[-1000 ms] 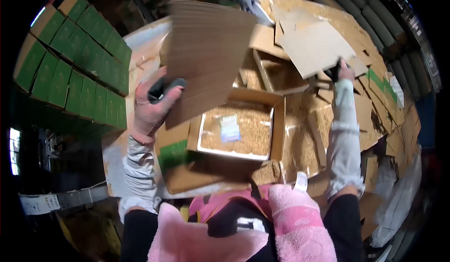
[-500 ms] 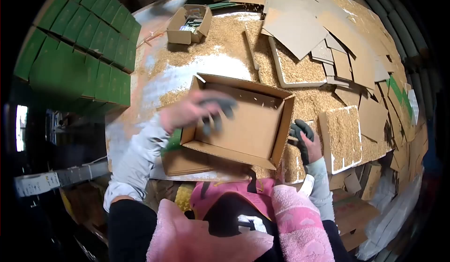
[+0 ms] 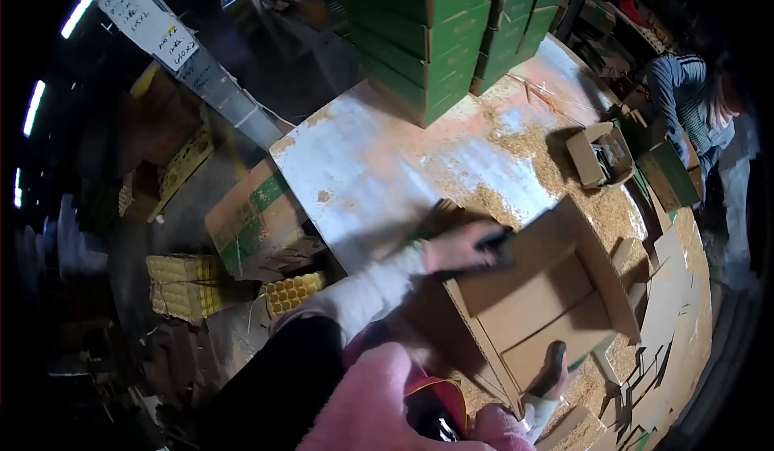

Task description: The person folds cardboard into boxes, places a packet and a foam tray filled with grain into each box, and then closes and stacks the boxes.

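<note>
An open cardboard box [image 3: 540,306], plain brown inside, is tilted in front of me above the table. My left hand [image 3: 472,247], in a dark fingerless-looking glove, is closed at the box's upper left edge; its fingertips are blurred. At the lower right end, my right hand [image 3: 556,372] grips the box with the thumb inside the wall and the other fingers hidden beneath. Behind my left hand, flat cardboard [image 3: 443,213] lies partly covered on the table.
Green boxes [image 3: 451,48] are stacked at the table's far edge. A small open box [image 3: 601,157] with packets stands on the husk-strewn table [image 3: 347,177]. Cardboard sheets [image 3: 669,314] lie right. Another person [image 3: 685,104] handles a green box. Yellow egg trays [image 3: 181,286] are at lower left.
My view has swung left. The box has gone from lying on the table to tilted up, with both hands on it. My left hand has moved from over its inside to its edge.
</note>
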Motion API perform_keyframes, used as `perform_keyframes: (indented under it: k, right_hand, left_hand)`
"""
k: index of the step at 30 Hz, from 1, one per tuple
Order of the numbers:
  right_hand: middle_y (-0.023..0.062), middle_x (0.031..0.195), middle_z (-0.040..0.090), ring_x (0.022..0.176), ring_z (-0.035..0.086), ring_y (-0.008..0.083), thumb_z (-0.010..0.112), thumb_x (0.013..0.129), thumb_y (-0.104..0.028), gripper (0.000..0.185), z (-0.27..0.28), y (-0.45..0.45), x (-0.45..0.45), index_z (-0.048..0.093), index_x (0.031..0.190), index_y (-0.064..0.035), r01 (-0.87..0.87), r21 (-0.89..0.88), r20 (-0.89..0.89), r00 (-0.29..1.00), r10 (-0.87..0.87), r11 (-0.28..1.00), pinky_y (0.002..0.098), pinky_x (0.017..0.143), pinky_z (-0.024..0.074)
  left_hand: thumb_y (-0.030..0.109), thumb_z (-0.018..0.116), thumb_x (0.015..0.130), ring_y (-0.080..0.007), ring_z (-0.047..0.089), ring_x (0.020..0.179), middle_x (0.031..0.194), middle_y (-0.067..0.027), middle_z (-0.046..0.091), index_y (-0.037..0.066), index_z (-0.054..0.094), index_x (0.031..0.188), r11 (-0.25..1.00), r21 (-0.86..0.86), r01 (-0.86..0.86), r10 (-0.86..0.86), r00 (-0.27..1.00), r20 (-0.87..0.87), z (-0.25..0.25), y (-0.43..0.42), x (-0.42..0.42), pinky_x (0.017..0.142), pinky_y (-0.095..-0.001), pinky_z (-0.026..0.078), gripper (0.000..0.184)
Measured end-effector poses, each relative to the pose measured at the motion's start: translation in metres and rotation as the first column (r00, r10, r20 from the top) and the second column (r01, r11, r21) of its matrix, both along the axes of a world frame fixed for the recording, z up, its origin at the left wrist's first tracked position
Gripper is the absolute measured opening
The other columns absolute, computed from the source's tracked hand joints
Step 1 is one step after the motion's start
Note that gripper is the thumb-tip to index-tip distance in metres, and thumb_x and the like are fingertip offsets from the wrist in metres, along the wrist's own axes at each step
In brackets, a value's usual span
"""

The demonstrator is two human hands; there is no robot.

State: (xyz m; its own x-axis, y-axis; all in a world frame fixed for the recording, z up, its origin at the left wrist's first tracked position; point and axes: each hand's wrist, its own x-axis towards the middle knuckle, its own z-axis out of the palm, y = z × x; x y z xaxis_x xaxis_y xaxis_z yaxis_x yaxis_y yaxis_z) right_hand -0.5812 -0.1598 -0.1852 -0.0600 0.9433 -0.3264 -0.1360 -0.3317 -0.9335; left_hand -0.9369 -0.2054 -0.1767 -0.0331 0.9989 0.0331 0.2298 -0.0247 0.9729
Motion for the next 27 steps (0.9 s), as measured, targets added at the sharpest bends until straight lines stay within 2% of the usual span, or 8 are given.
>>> perform_keyframes:
  k: [4,6,11,16,20,22,23,27]
  right_hand:
    - [0.0148,0.121,0.053,0.115,0.048,0.0217,0.045,0.092,-0.017,0.038,-0.06,0.02,-0.177,0.048,0.119,0.0094,-0.779,0.324,0.737,0.564,0.374,0.536,0.031,0.099,0.0351]
    - [0.0147,0.105,0.06,0.106,0.055,0.0206,0.054,0.085,-0.007,0.03,-0.039,-0.003,-0.322,0.055,0.11,0.0095,-0.493,0.06,0.086,0.869,0.487,0.868,0.0314,0.096,0.0396]
    - [0.0148,0.111,0.055,0.096,0.056,0.0206,0.081,0.063,-0.014,0.083,-0.128,-0.008,-0.56,0.031,0.128,0.0006,-0.355,-0.142,-0.58,0.787,0.213,0.924,0.0323,0.081,0.0466]
    - [0.0242,0.113,0.054,0.097,0.058,0.0292,0.06,0.083,-0.029,0.053,-0.057,0.028,-0.515,0.043,0.125,-0.0021,-0.605,0.203,0.431,0.761,0.485,0.77,0.0362,0.081,0.0464]
    - [0.0244,0.125,0.043,0.116,0.04,0.0402,0.062,0.077,-0.03,0.056,-0.012,0.027,-0.269,0.044,0.122,-0.003,-0.667,0.469,0.816,0.578,0.004,0.578,0.0446,0.097,0.0341]
    - [0.0265,0.133,0.033,0.123,0.029,0.0424,0.061,0.076,-0.032,0.066,-0.02,0.025,-0.138,0.036,0.131,-0.0031,-0.661,0.312,0.943,0.129,-0.306,0.682,0.0477,0.104,0.0215]
    - [0.0256,0.135,0.03,0.127,0.025,0.0406,0.059,0.077,-0.037,0.068,-0.137,0.016,-0.083,0.035,0.131,-0.0041,-0.567,0.323,0.944,0.132,-0.303,0.758,0.0499,0.105,0.0157]
    - [0.0199,0.138,0.03,0.128,0.024,0.0388,0.057,0.078,-0.044,0.067,-0.052,0.002,-0.075,0.037,0.131,-0.0077,-0.666,0.214,0.976,0.169,-0.135,0.715,0.0544,0.105,0.0131]
  left_hand:
    - [0.021,0.054,0.086,-0.0201,0.055,0.086,0.102,-0.0091,0.057,-0.001,0.051,0.113,0.454,-0.199,-0.869,0.89,0.451,0.063,-0.052,-0.138,-0.148,0.075,-0.0302,0.046,0.036]
    - [0.019,0.052,0.089,-0.0162,0.058,0.077,0.089,-0.0063,0.062,-0.002,0.058,0.105,0.052,-0.113,-0.992,0.98,0.029,0.195,-0.09,-0.203,-0.199,0.069,-0.0273,0.047,0.027]
    - [0.017,0.056,0.086,-0.012,0.058,0.078,0.095,-0.0059,0.062,-0.002,0.058,0.107,0.437,-0.45,-0.779,0.899,0.367,0.238,-0.102,-0.235,-0.176,0.069,-0.0255,0.047,0.029]
    - [0.032,0.062,0.078,-0.0316,0.056,0.09,0.1,-0.0193,0.057,0.0,0.057,0.109,0.889,-0.161,-0.429,0.413,0.902,-0.124,-0.122,-0.11,-0.105,0.077,-0.0396,0.045,0.046]
    - [0.057,0.059,0.07,-0.0411,0.044,0.108,0.113,-0.0294,0.047,0.001,0.046,0.122,0.944,-0.022,-0.33,0.148,0.482,-0.863,-0.114,-0.062,-0.017,0.09,-0.0469,0.036,0.077]
    - [0.05,0.058,0.075,-0.0452,0.037,0.116,0.125,-0.0346,0.037,-0.001,0.038,0.128,0.871,-0.358,-0.336,-0.084,0.617,-0.783,-0.07,-0.05,-0.001,0.097,-0.0475,0.031,0.076]
    - [0.048,0.057,0.076,-0.0435,0.036,0.118,0.127,-0.0321,0.037,-0.001,0.037,0.129,0.864,-0.341,-0.37,-0.071,0.581,-0.811,-0.078,-0.051,0.007,0.098,-0.0475,0.031,0.075]
    - [0.036,0.055,0.081,-0.0385,0.037,0.12,0.13,-0.0235,0.041,0.001,0.035,0.131,0.896,-0.174,-0.408,0.116,0.595,-0.796,-0.085,-0.064,0.014,0.098,-0.0472,0.032,0.064]
